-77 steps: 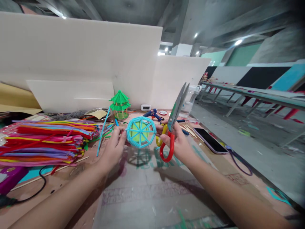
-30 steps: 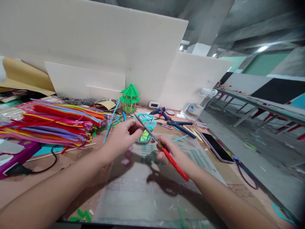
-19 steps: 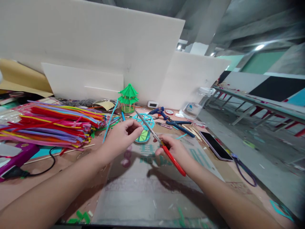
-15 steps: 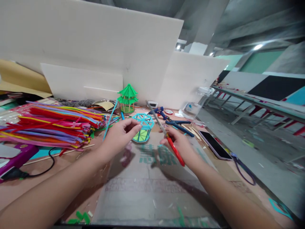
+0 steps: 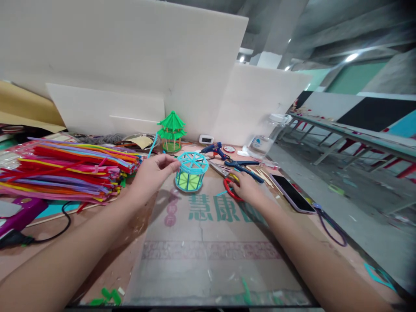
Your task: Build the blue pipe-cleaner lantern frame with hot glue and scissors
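Your left hand (image 5: 156, 171) has its thumb and fingertips close together at the left rim of the light-blue octagonal frame with a green base (image 5: 192, 171), which stands upright on the tabletop (image 5: 113, 264); I cannot tell whether they pinch it. Right of it lie metal scissors with red and yellow handles (image 5: 225, 173), your right hand (image 5: 243, 184) curling its fingers around those handles.
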The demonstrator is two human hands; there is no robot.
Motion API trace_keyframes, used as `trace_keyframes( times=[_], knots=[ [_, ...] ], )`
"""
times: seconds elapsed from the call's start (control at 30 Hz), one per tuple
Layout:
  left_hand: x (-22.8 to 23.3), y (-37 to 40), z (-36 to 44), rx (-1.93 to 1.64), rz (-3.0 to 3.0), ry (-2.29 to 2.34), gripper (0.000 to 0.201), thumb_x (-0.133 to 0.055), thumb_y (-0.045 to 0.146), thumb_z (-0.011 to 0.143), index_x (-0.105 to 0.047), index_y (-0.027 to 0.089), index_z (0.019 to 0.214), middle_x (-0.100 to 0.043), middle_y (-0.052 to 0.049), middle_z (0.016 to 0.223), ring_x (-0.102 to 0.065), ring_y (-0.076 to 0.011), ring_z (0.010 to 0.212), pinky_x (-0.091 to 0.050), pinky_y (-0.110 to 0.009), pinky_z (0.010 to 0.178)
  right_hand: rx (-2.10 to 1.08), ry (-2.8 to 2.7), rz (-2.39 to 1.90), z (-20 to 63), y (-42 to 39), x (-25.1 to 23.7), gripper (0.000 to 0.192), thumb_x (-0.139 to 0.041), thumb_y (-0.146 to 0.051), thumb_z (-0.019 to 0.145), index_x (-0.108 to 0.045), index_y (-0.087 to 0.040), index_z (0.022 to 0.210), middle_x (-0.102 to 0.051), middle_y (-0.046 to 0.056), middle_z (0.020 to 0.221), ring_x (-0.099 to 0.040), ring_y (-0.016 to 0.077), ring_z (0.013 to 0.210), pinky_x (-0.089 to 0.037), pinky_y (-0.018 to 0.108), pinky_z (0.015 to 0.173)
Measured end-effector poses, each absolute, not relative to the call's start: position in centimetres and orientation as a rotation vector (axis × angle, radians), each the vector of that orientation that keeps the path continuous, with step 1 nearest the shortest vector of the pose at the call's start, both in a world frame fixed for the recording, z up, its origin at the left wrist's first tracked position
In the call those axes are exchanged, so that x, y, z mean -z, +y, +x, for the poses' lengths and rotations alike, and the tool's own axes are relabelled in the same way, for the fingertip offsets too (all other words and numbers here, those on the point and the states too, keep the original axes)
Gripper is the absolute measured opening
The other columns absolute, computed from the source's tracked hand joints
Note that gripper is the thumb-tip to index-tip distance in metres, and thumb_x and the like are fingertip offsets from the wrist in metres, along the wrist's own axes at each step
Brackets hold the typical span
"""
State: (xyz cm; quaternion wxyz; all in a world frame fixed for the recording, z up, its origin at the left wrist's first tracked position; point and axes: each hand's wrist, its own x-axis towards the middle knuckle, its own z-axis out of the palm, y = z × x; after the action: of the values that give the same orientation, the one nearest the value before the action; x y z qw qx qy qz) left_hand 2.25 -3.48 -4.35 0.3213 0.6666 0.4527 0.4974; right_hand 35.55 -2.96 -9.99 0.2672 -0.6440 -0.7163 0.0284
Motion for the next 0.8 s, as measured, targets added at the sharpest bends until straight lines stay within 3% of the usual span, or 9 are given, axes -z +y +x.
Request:
trace_keyframes(
  times=[0.1,0.2,0.3,0.47,0.67,0.73,0.8],
  knots=[
    [4.5,-4.7,3.0,-1.274,1.922,1.201,0.028,-0.069,0.047,0.088,-0.074,0.02,0.084,-0.075,-0.002,0.081,-0.067,-0.0195,0.078,-0.05,-0.029,0.072,-0.038,-1.917,-1.655,34.3,-4.0,8.3,0.026,-0.061,-0.022,0.094,-0.074,-0.013,0.114,-0.073,0.019,0.116,-0.068,0.0313,0.11,-0.051,0.046,0.101],
    [4.9,-5.5,3.6,-1.219,2.12,1.167,0.023,-0.062,0.041,0.094,-0.073,0.022,0.089,-0.076,-0.002,0.09,-0.067,-0.0211,0.087,-0.048,-0.032,0.079,-0.085,-1.904,-1.513,31.7,-5.7,6.0,0.025,-0.056,-0.034,0.101,-0.071,-0.018,0.113,-0.076,0.012,0.109,-0.072,0.0247,0.099,-0.057,0.039,0.09],
    [5.3,-5.7,3.9,-1.19,2.27,1.107,0.021,-0.058,0.037,0.098,-0.072,0.023,0.091,-0.076,-0.003,0.095,-0.067,-0.0224,0.093,-0.046,-0.035,0.086,-0.296,-1.987,-1.165,28.6,-6.9,4.0,0.025,-0.062,-0.039,0.099,-0.073,-0.022,0.113,-0.077,0.008,0.105,-0.072,0.0217,0.09,-0.057,0.034,0.081],
    [5.8,-5.6,4.0,-1.193,2.349,1.077,0.024,-0.057,0.04,0.1,-0.072,0.023,0.092,-0.074,-0.004,0.094,-0.065,-0.0232,0.095,-0.045,-0.036,0.086,-0.224,-2.246,-0.959,25.6,-6.1,2.6,0.016,-0.063,-0.027,0.099,-0.079,-0.025,0.096,-0.078,0.003,0.087,-0.069,0.0188,0.084,-0.052,0.03,0.079],
    [6.4,-5.1,3.9,-1.242,2.414,1.133,0.023,-0.058,0.038,0.102,-0.072,0.023,0.092,-0.071,-0.003,0.093,-0.065,-0.0219,0.094,-0.047,-0.036,0.087,-0.172,-2.284,-0.94,25.8,-4.0,2.6,0.018,-0.062,-0.018,0.097,-0.078,-0.024,0.091,-0.077,0.003,0.088,-0.068,0.0179,0.08,-0.049,0.029,0.078],
    [6.6,-4.8,4.0,-1.284,2.464,1.175,0.02,-0.06,0.038,0.101,-0.073,0.024,0.097,-0.07,-0.005,0.102,-0.065,-0.0235,0.104,-0.048,-0.038,0.095,-0.17,-2.268,-0.956,26.4,-3.6,2.6,0.015,-0.064,-0.017,0.097,-0.076,-0.022,0.09,-0.075,0.003,0.085,-0.066,0.0178,0.079,-0.048,0.03,0.078],
    [6.7,-4.3,4.3,-1.344,2.485,1.264,0.026,-0.068,0.041,0.096,-0.07,0.025,0.116,-0.064,-0.009,0.128,-0.058,-0.0287,0.127,-0.045,-0.045,0.109,-0.155,-2.241,-0.96,27.1,-3.1,2.7,0.013,-0.064,-0.017,0.097,-0.074,-0.02,0.089,-0.073,0.004,0.084,-0.064,0.0186,0.08,-0.047,0.031,0.079]
  ],
)
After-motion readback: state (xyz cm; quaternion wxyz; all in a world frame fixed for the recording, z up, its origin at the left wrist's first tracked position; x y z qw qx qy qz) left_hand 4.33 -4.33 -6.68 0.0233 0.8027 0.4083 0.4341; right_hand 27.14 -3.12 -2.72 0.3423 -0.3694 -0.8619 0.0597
